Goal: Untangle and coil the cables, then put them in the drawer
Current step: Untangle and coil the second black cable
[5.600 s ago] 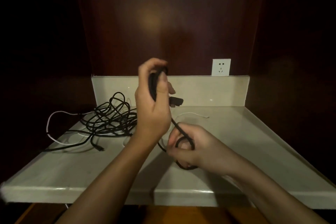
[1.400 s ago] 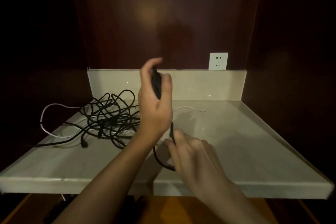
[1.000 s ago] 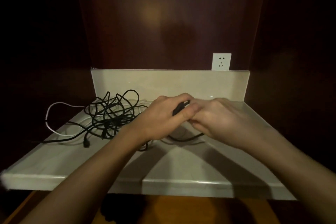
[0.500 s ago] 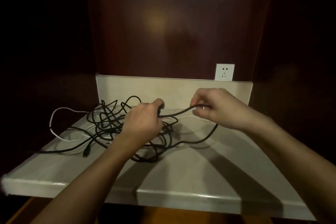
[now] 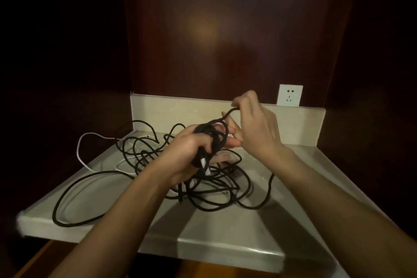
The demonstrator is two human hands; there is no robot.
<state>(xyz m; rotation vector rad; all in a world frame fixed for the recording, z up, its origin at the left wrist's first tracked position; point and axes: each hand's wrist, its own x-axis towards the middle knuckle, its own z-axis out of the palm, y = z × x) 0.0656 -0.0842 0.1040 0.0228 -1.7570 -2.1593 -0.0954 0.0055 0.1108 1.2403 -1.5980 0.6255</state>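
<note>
A long black cable (image 5: 216, 204) lies in loose tangled loops across the pale stone counter (image 5: 248, 228). My left hand (image 5: 191, 153) is closed around a bunch of its loops, lifted above the counter's middle. Just to the right and higher, my right hand (image 5: 255, 126) pinches one black strand between thumb and forefinger, and that strand runs down into the bunch. A thin white cable (image 5: 82, 142) loops at the left rear, partly under the black tangle; a white piece also shows below my left fist. No drawer is in view.
A low stone backsplash (image 5: 171, 108) closes the counter's rear. A white wall socket (image 5: 290, 95) sits above it at the right. Dark wood panels surround the niche. The counter's front edge (image 5: 225, 248) overhangs a wooden floor.
Both hands have risen and drawn together. My left hand has gathered more black loops into a bunch, and the tangle has been dragged from the left rear toward the counter's middle and front.
</note>
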